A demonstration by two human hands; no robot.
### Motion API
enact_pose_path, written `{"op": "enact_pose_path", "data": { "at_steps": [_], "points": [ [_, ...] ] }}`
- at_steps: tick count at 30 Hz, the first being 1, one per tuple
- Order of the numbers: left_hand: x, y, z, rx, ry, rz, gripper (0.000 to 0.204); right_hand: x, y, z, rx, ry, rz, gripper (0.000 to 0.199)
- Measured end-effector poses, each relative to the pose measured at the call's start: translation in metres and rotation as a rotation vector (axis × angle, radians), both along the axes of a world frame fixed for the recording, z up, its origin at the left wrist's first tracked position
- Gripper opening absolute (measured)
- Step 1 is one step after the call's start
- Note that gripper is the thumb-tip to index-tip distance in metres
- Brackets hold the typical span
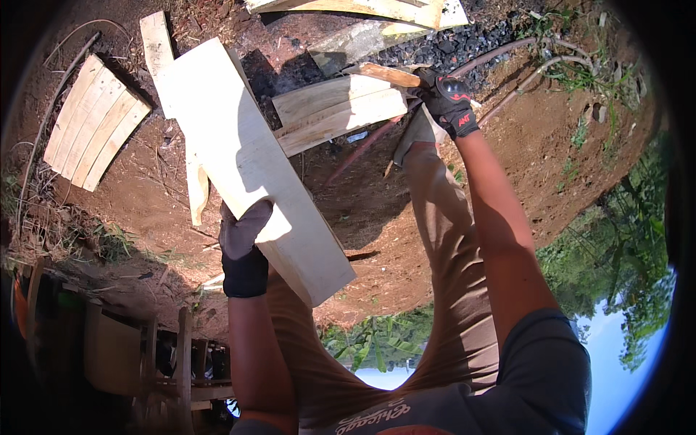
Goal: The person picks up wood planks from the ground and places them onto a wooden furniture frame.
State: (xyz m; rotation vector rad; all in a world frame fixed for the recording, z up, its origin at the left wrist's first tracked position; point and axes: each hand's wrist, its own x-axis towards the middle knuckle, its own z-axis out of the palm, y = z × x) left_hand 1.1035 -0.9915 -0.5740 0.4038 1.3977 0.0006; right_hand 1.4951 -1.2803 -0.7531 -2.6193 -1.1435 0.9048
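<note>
A long, pale, wide wooden board [246, 159] slants across the middle, its near end by my left leg. My left hand [245, 243], in a black glove, grips the board's left edge, with part of the hand over its face and the other fingers hidden. At the upper right my right hand [446, 101], in a black glove with red trim, is closed at the end of a short brown wooden piece [391, 75]. The fingers are partly hidden in shadow. Just left of this hand lie curved planks [337, 109], side by side.
Another set of curved planks [94, 123] lies on the soil at the left. A narrow wood strip [196, 185] sticks out beside the board. Dark charcoal-like lumps [464, 52] and more planks [362, 7] are at the far side. A hose-like line [536, 69] crosses the right.
</note>
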Motion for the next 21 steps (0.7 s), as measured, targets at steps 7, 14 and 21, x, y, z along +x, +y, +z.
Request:
{"op": "enact_pose_path", "data": {
  "at_steps": [7,14,21],
  "points": [
    [0.037,-0.003,0.024,0.285,-0.011,-0.225,0.047,-0.043,0.165,0.008,-0.192,0.271,0.413,0.041],
    [0.038,0.010,0.055,0.184,0.044,-0.134,0.057,-0.092,0.192,0.010,-0.046,-0.029,0.361,0.050],
    [0.024,0.031,0.062,0.237,0.110,-0.223,0.066,0.055,0.281,0.052,0.036,-0.522,0.320,0.094]
  ]
}}
